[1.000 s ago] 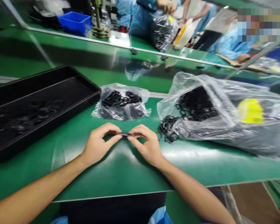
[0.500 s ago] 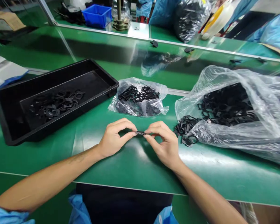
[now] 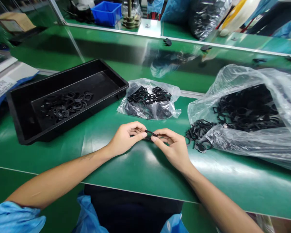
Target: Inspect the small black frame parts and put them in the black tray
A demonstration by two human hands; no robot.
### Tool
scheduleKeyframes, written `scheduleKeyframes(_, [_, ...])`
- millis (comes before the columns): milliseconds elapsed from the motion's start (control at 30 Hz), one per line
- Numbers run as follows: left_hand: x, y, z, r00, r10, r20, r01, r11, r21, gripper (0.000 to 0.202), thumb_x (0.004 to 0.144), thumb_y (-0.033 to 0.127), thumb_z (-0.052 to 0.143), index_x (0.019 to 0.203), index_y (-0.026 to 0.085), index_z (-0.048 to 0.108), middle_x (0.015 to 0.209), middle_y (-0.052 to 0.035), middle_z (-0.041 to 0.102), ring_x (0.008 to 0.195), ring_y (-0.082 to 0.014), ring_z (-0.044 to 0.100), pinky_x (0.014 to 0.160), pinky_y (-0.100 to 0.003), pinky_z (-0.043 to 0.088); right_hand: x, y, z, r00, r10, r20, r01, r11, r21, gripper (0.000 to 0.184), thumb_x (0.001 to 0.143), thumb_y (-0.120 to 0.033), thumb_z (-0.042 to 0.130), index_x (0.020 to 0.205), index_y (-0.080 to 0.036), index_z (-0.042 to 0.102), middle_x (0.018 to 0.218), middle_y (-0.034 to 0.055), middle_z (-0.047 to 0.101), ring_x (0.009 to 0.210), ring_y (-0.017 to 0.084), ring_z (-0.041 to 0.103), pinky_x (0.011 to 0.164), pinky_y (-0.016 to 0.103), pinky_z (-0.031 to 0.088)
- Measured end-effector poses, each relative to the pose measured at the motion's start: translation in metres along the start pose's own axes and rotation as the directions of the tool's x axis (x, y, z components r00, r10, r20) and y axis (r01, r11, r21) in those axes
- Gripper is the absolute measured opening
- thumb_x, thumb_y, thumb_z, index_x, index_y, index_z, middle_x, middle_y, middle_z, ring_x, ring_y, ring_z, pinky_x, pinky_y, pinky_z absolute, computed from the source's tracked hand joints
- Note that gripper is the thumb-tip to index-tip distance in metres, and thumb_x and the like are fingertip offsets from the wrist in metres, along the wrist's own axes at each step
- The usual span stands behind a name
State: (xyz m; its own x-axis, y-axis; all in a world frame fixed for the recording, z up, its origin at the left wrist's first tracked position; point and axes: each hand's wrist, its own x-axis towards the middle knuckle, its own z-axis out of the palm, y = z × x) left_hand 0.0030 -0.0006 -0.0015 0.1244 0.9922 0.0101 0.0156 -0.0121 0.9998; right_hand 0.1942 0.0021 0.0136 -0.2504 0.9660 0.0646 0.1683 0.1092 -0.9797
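Between my two hands is a small black plastic ring part (image 3: 150, 133), gripped from both sides above the green tabletop (image 3: 126, 171). Thumb and fingers of my left hand (image 3: 127, 137) pinch its left end. My right hand (image 3: 173, 145) pinches the right end, its fingers curled behind and covering some of the part. Just beyond my hands lies a small clear bag (image 3: 157, 113) of similar black parts. To the right, a large clear bag (image 3: 247, 139) lies open, with loose black ring parts (image 3: 201, 132) spilling from its mouth.
A black tray (image 3: 92, 119) at the left holds a heap of black parts (image 3: 65, 105). A metal-edged ledge (image 3: 184, 41) runs behind, with a few black pieces on it. Farther back stand a blue bin (image 3: 106, 14) and a stuffed dark bag (image 3: 207, 19).
The black part has been tilted in my fingers, so its ring opening now shows instead of its thin edge. Both hands still hold it. The whole view has shifted slightly.
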Motion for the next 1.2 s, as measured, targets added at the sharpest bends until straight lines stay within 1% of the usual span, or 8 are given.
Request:
scheduleKeyframes(167, [0.0, 0.0, -0.001, 0.999, -0.031, 0.032, 0.032, 0.999, -0.018, 0.029, 0.072, 0.041, 0.082, 0.079, 0.015, 0.07, 0.077, -0.0037, 0.074, 0.073, -0.0165, 0.072, 0.075, -0.028, 0.062, 0.0, 0.001, -0.001, 0.999, -0.01, -0.049, 0.009, 1.0, -0.017, 0.023, 0.081, -0.042, 0.078, 0.085, -0.02, 0.075, 0.083, 0.0046, 0.075, 0.073, 0.018, 0.071, 0.075, 0.031, 0.063])
scheduleKeyframes(267, [0.0, 0.001, -0.001, 0.997, -0.059, 0.039, 0.061, 0.997, -0.048, 0.029, 0.07, 0.041, 0.084, 0.077, 0.015, 0.071, 0.077, -0.0037, 0.075, 0.072, -0.017, 0.073, 0.073, -0.028, 0.063, 0.001, 0.001, -0.002, 0.999, -0.011, -0.044, 0.011, 1.0, -0.003, 0.023, 0.08, -0.043, 0.079, 0.085, -0.02, 0.076, 0.086, 0.0049, 0.076, 0.075, 0.018, 0.072, 0.076, 0.032, 0.064])
scheduleKeyframes(467, [0.003, 0.003, -0.004, 0.98, -0.152, 0.131, 0.177, 0.964, -0.2, 0.032, 0.068, 0.041, 0.087, 0.08, 0.013, 0.075, 0.077, -0.0065, 0.078, 0.072, -0.0206, 0.076, 0.076, -0.033, 0.065, 0.002, 0.0, -0.001, 0.997, 0.072, -0.008, -0.07, 0.991, 0.116, 0.029, 0.074, -0.046, 0.084, 0.085, -0.02, 0.077, 0.086, 0.0043, 0.078, 0.077, 0.019, 0.074, 0.079, 0.033, 0.064])
scheduleKeyframes(667, [0.005, 0.005, -0.007, 0.966, -0.18, 0.185, 0.218, 0.953, -0.209, 0.038, 0.065, 0.046, 0.088, 0.081, 0.013, 0.078, 0.078, -0.0088, 0.079, 0.074, -0.0237, 0.077, 0.079, -0.038, 0.065, 0.001, -0.004, -0.002, 0.992, 0.122, 0.017, -0.123, 0.972, 0.201, 0.032, 0.068, -0.047, 0.088, 0.08, -0.02, 0.077, 0.079, 0.0034, 0.077, 0.071, 0.019, 0.073, 0.073, 0.031, 0.062])
scheduleKeyframes(833, [0.005, 0.008, -0.01, 0.954, -0.166, 0.25, 0.21, 0.965, -0.158, 0.028, 0.066, 0.038, 0.089, 0.079, 0.015, 0.079, 0.079, -0.0066, 0.079, 0.075, -0.021, 0.076, 0.078, -0.033, 0.064, 0.003, -0.008, -0.002, 0.979, 0.196, 0.06, -0.205, 0.941, 0.27, 0.033, 0.064, -0.046, 0.09, 0.076, -0.02, 0.076, 0.071, 0.0026, 0.075, 0.065, 0.018, 0.072, 0.072, 0.032, 0.063])
scheduleKeyframes(1000, [0.006, 0.01, -0.014, 0.92, -0.171, 0.353, 0.216, 0.972, -0.093, 0.021, 0.064, 0.025, 0.089, 0.079, 0.014, 0.079, 0.078, -0.0036, 0.074, 0.071, -0.0141, 0.07, 0.071, -0.025, 0.059, 0.005, -0.006, -0.003, 0.951, 0.278, 0.138, -0.307, 0.903, 0.301, 0.03, 0.063, -0.04, 0.091, 0.075, -0.017, 0.077, 0.07, 0.0026, 0.075, 0.061, 0.013, 0.068, 0.066, 0.027, 0.06])
scheduleKeyframes(1100, [0.006, 0.009, -0.015, 0.924, -0.196, 0.329, 0.25, 0.96, -0.129, 0.023, 0.064, 0.024, 0.089, 0.079, 0.012, 0.077, 0.078, -0.0032, 0.073, 0.071, -0.0121, 0.068, 0.072, -0.023, 0.057, 0.006, -0.007, -0.004, 0.946, 0.294, 0.134, -0.322, 0.896, 0.305, 0.028, 0.064, -0.039, 0.091, 0.074, -0.016, 0.077, 0.067, 0.0021, 0.074, 0.059, 0.013, 0.067, 0.065, 0.026, 0.059])
scheduleKeyframes(1200, [0.007, 0.008, -0.013, 0.921, -0.237, 0.311, 0.304, 0.933, -0.19, 0.03, 0.062, 0.028, 0.091, 0.078, 0.011, 0.073, 0.074, -0.003, 0.072, 0.068, -0.0114, 0.066, 0.071, -0.024, 0.056, 0.006, -0.009, -0.004, 0.948, 0.298, 0.114, -0.319, 0.899, 0.299, 0.032, 0.061, -0.042, 0.092, 0.075, -0.017, 0.077, 0.067, 0.0024, 0.073, 0.059, 0.014, 0.068, 0.065, 0.028, 0.06])
